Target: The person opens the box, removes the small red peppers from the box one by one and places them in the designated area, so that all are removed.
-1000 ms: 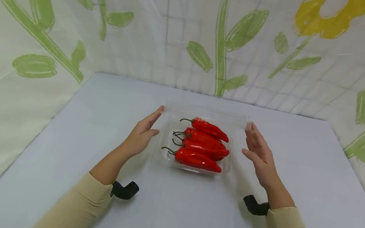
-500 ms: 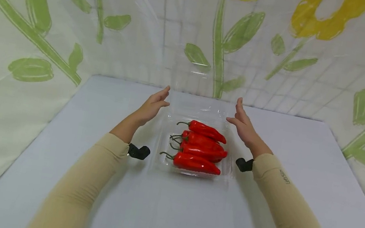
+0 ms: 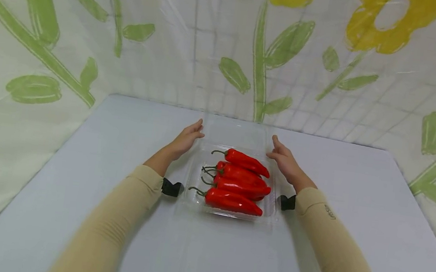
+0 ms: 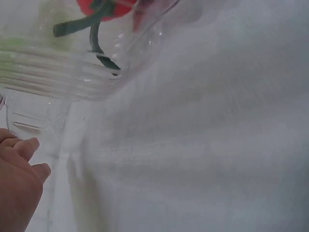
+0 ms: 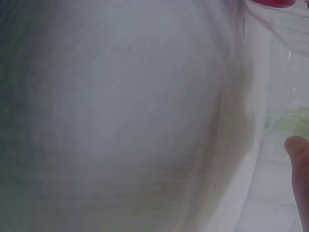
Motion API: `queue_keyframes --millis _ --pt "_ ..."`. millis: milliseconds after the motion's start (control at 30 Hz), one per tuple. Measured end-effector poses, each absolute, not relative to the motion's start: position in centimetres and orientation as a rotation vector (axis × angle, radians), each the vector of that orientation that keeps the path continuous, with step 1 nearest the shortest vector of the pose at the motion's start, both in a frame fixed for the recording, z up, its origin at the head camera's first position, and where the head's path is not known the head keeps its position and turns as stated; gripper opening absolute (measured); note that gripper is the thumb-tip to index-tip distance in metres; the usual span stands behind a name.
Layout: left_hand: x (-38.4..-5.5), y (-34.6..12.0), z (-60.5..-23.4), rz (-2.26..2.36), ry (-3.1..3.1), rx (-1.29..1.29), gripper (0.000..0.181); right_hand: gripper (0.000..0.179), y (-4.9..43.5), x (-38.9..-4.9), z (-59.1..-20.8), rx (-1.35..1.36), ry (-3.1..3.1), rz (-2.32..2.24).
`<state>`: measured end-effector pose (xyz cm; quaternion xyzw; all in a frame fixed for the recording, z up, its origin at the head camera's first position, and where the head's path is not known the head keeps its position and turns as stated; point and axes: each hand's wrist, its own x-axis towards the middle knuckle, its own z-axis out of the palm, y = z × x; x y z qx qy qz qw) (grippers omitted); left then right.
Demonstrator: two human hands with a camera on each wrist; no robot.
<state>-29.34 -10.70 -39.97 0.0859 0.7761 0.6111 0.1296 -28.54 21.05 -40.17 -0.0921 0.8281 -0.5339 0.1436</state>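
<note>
Several long red chili peppers (image 3: 237, 180) with green stems lie side by side in a clear plastic clamshell box (image 3: 228, 215) on the table. Its see-through lid (image 3: 236, 134) is folded back at the far side. My left hand (image 3: 185, 141) is at the lid's left edge, fingers stretched forward and thumb apart. Opposite it, my right hand (image 3: 286, 162) has its fingertips right at the lid's right edge. In the left wrist view the left fingers (image 4: 24, 147) reach the lid's edge. Only the tip of a right-hand digit (image 5: 297, 147) shows in the right wrist view.
The box stands on a pale table (image 3: 118, 141) with a straight far edge. Behind it hangs a whitish cloth (image 3: 160, 68) with printed yellow flowers and green leaves. Black wrist mounts (image 3: 171, 188) stick out inward from both sleeves.
The lid has swung up from over the box and then back behind it. Both hands have moved forward with it and closer together, then come down. The peppers stay in place.
</note>
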Motion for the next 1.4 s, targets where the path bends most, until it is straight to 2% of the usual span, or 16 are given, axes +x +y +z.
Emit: queue_keyframes --millis 200,333,467,700,867,967,1133,1400 --pt "-29.1 -10.7 -40.1 1.734 2.296 0.225 0.062 0.065 21.1 -28.4 -39.8 -0.297 2.388 -1.515" --pt "-27.8 -11.0 -40.0 1.773 2.29 0.192 0.061 0.065 21.2 -28.3 -39.6 -0.304 2.405 -1.475" --pt "-25.5 -10.8 -39.8 1.922 2.209 0.148 0.06 0.065 21.5 -28.1 -39.6 -0.307 2.44 -1.437" --pt "-20.0 -9.6 -39.1 2.167 1.967 -0.108 0.062 0.065 21.5 -27.3 -38.1 -0.303 2.439 -1.401" --pt "-17.4 -9.5 -39.9 2.219 1.906 -0.015 0.064 0.063 20.9 -26.3 -36.8 -0.312 2.442 -1.378" --pt "-16.6 -9.6 -40.7 2.212 1.915 0.058 0.066 0.062 21.2 -26.8 -37.4 -0.356 2.474 -1.348" --pt "-16.2 -9.5 -41.6 2.223 1.908 0.105 0.069 0.063 21.8 -27.9 -38.5 -0.412 2.551 -1.232" --pt "-15.7 -9.4 -41.9 2.158 2.003 0.147 0.066 0.065 22.2 -27.5 -37.1 -0.543 2.666 -0.901"
